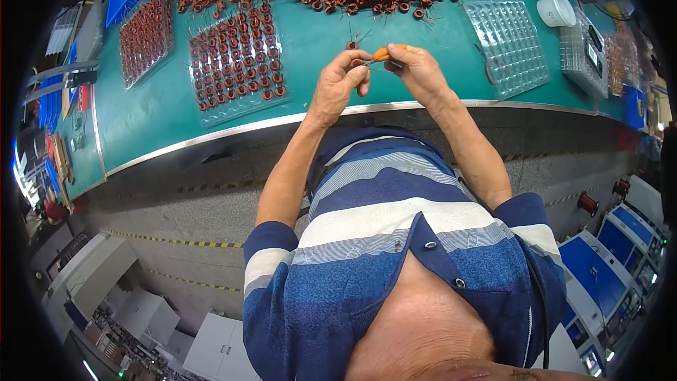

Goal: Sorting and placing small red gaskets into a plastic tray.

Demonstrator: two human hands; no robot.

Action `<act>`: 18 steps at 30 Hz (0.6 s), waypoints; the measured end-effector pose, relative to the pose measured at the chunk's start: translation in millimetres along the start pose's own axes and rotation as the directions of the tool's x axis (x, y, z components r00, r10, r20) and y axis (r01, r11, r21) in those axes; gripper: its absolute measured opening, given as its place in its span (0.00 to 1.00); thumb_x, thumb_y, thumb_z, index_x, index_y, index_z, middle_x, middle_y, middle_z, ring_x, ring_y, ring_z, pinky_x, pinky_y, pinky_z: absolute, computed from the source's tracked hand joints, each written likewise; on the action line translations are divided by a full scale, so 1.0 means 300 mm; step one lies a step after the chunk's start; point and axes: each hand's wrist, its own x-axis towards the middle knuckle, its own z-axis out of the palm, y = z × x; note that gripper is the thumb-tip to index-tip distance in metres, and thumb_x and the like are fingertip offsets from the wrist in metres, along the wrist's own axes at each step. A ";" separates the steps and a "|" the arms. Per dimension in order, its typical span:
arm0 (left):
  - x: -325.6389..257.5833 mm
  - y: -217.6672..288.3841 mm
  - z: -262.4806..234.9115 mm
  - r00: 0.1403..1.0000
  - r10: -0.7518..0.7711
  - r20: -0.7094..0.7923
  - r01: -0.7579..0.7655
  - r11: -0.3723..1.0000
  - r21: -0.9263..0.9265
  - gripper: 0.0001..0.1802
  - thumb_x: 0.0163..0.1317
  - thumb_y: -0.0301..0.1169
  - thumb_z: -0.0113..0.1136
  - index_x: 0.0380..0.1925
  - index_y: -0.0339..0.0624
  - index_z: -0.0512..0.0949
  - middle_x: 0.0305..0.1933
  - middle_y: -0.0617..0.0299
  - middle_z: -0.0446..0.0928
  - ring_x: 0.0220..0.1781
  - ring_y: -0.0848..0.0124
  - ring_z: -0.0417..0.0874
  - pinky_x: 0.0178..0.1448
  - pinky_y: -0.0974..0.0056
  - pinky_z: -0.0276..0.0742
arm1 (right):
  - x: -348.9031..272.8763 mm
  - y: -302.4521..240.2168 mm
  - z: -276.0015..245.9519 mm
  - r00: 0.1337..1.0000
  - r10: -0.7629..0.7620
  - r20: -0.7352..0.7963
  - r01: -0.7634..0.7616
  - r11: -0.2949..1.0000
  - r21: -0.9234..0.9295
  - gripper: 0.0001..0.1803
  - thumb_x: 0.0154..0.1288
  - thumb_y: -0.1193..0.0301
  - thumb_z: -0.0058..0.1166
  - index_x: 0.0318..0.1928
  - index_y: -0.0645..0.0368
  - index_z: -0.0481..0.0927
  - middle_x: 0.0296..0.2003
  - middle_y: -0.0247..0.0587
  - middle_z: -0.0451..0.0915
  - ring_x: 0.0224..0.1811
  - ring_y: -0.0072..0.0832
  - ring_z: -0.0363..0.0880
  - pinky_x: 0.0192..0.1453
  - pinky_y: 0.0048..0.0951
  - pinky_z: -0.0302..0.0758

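Two bare hands, left (340, 79) and right (417, 70), around orange-handled cutters (386, 53) and ring-shaped red coil (352, 45)

My head camera looks steeply down past my chest, close to my left hand (338, 85) and right hand (416, 70); the green bench (317, 35) curves across at twelve o'clock.

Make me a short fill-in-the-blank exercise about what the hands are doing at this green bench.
1. The right hand holds a small tool with ____ handles.
2. The left hand pinches a small red ring-shaped coil between its ____.
3. The clear tray left of the hands is filled with red ____.
4. The clear tray right of the hands is ____.

Missing words: orange; fingers; coils; empty
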 end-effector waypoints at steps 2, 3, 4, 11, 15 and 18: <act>0.006 0.006 0.012 1.000 -0.009 -0.005 0.009 1.000 -0.009 0.14 0.69 0.28 0.51 0.52 0.35 0.71 0.30 0.64 0.71 0.30 0.75 0.72 0.37 0.71 0.70 | 0.028 0.035 -0.040 0.986 0.109 0.124 -0.135 0.965 0.226 0.17 0.71 0.63 0.50 0.45 0.67 0.79 0.42 0.39 0.81 0.42 0.23 0.76 0.53 0.25 0.70; 0.005 0.005 0.013 1.000 -0.026 -0.013 0.026 0.999 -0.020 0.14 0.69 0.28 0.51 0.52 0.35 0.71 0.30 0.63 0.71 0.30 0.75 0.73 0.37 0.71 0.71 | 0.030 0.036 -0.038 0.987 0.108 0.122 -0.133 0.965 0.227 0.17 0.71 0.63 0.50 0.45 0.67 0.79 0.42 0.39 0.81 0.42 0.23 0.76 0.53 0.25 0.70; 0.009 0.004 0.011 1.000 -0.027 -0.009 0.027 0.999 -0.020 0.14 0.69 0.28 0.51 0.52 0.35 0.71 0.30 0.63 0.71 0.30 0.75 0.73 0.37 0.71 0.71 | 0.032 0.038 -0.034 0.993 0.084 0.078 -0.096 0.983 0.158 0.18 0.71 0.62 0.50 0.47 0.66 0.79 0.43 0.40 0.81 0.43 0.23 0.76 0.52 0.25 0.71; 0.014 0.008 0.005 0.995 0.049 -0.089 -0.044 0.997 0.056 0.15 0.68 0.27 0.53 0.52 0.34 0.70 0.32 0.61 0.74 0.30 0.74 0.76 0.35 0.70 0.74 | -0.037 -0.001 -0.001 0.992 -0.115 0.049 0.121 0.978 -0.169 0.21 0.71 0.58 0.50 0.53 0.61 0.78 0.43 0.38 0.81 0.44 0.21 0.77 0.47 0.24 0.73; 0.024 0.007 0.021 0.991 0.081 -0.110 -0.080 0.997 0.019 0.15 0.67 0.27 0.54 0.52 0.33 0.70 0.32 0.60 0.75 0.30 0.74 0.77 0.34 0.70 0.75 | -0.030 0.069 0.007 0.979 -0.171 0.110 0.191 0.957 -0.220 0.19 0.69 0.59 0.53 0.48 0.62 0.81 0.35 0.36 0.82 0.35 0.20 0.79 0.38 0.21 0.75; 0.019 -0.013 0.022 0.989 0.087 -0.117 -0.074 0.991 0.109 0.14 0.67 0.26 0.54 0.51 0.33 0.71 0.30 0.61 0.75 0.29 0.75 0.77 0.34 0.71 0.75 | -0.047 0.070 0.049 0.947 -0.321 0.008 0.295 0.858 -0.421 0.18 0.69 0.60 0.53 0.43 0.65 0.83 0.29 0.36 0.82 0.28 0.20 0.79 0.33 0.22 0.75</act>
